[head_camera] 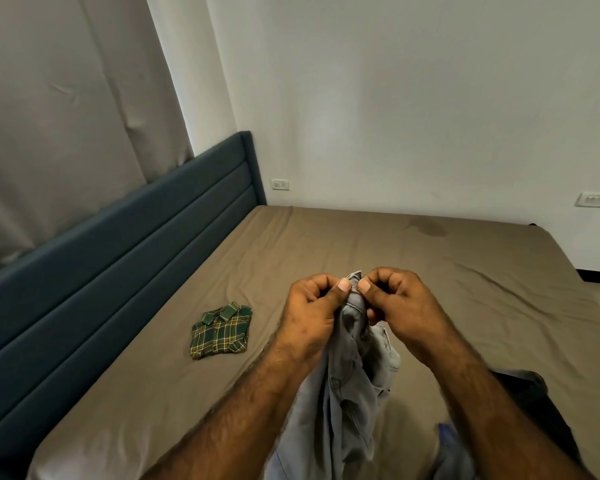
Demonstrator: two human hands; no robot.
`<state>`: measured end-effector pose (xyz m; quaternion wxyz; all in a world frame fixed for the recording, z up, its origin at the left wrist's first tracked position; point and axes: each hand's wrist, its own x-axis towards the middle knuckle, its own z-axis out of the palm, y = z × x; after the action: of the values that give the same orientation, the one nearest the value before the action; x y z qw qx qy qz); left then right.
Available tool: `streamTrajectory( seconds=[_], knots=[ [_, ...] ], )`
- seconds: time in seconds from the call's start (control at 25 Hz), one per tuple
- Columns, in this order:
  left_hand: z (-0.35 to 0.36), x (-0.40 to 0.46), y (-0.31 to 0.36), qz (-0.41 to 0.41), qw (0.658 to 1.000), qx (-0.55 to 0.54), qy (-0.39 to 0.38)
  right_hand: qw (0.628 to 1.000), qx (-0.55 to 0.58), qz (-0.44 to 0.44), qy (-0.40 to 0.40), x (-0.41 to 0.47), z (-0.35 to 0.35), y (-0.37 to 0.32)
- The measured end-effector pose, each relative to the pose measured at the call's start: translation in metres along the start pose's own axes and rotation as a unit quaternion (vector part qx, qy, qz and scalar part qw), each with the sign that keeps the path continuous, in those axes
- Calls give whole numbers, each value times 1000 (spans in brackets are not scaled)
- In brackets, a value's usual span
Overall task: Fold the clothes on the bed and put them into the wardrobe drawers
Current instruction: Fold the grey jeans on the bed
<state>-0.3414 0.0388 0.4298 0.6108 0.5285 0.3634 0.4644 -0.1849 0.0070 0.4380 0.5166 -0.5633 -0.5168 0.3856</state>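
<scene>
Here, left to right. Curtain (59, 109), pale grey, creased, fills the upper left. Below it the headboard (118, 244): dark blue, padded, with horizontal channels, running along the left side of the bed (447, 271). Bed carries a brown sheet, lightly wrinkled, with one darker blotch near the far edge.

Shirt (221, 330): green plaid with yellow and white lines, folded to a compact rectangle, collar up and toward the far side. It lies flat on the sheet, near the headboard and well left of the hands.

Left hand (312, 317): fingers curled, thumb and forefinger pinching the top edge of the jeans (347, 393). Right hand (400, 306): same posture, pinching the same edge just beside the left thumb; the two thumbs nearly meet. Both hands are raised above the sheet at mid-frame.

Jeans: light grey-blue denim, faded, unfolded. Top bunched between the hands, seams and stitching visible. The rest hangs down between the forearms in loose vertical folds toward the bottom edge of the view.

At lower right, beyond the right forearm, dark cloth (530, 403) lies on the sheet; kind cannot be told. Wall (395, 98) white, with a socket (280, 184) near the headboard corner and a switch plate (598, 199) at far right.
</scene>
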Motion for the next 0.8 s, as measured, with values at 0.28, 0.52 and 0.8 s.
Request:
streamTrajectory(
  seconds=[0.28, 0.52, 0.8],
  knots=[
    [1, 18, -12, 55, 975, 214, 19, 925, -327, -186, 59, -6, 0, 4],
    [-9, 30, 13, -66, 966, 221, -121, 942, -285, -167, 61, -5, -2, 18],
    [2, 6, 9, -54, 982, 163, -80, 993, 16, 101, -61, 14, -2, 29]
  ],
)
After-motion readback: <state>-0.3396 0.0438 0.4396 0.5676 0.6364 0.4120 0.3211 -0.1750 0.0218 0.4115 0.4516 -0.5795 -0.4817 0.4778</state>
